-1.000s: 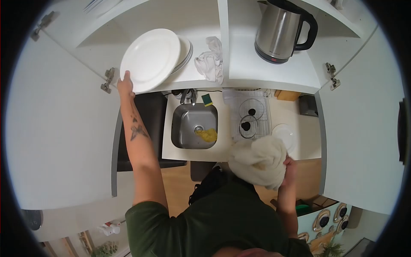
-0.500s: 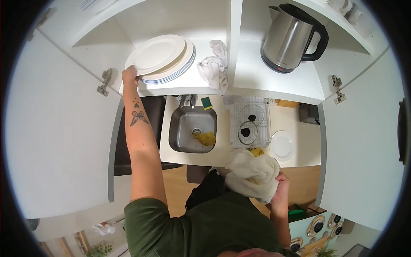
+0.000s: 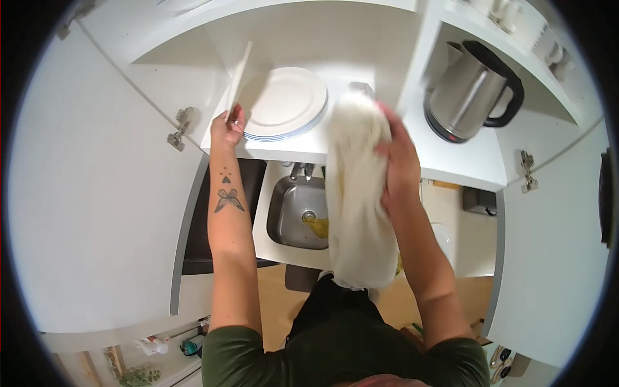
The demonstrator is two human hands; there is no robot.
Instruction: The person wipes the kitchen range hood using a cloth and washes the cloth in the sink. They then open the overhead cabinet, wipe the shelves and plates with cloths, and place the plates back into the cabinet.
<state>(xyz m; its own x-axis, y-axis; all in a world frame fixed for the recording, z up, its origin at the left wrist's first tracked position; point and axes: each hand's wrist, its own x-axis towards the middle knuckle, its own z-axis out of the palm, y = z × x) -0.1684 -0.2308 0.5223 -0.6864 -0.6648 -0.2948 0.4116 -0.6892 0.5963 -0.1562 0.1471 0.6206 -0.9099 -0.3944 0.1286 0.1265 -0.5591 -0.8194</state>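
In the head view, my left hand (image 3: 227, 127) grips the lower edge of a white plate (image 3: 240, 77), which stands nearly upright and edge-on. Just right of it, a stack of white plates (image 3: 287, 103) rests on the cupboard shelf, with blue rims showing on the lower ones. My right hand (image 3: 401, 158) is closed on a cream towel (image 3: 361, 206) that hangs long in front of the shelf and sink. The towel is slightly blurred and hides part of the counter.
A steel kettle (image 3: 471, 97) stands in the right compartment, past the divider. Below are a sink (image 3: 278, 216) with a yellow cloth (image 3: 316, 226) and a partly hidden white plate (image 3: 442, 238) on the counter. Open cupboard doors (image 3: 97, 193) flank both sides. Cups (image 3: 509, 14) sit higher up.
My left hand has lifted the top plate off the stack and tipped it upright. The towel has risen from low right to the shelf front with my right hand. The view has shifted slightly.
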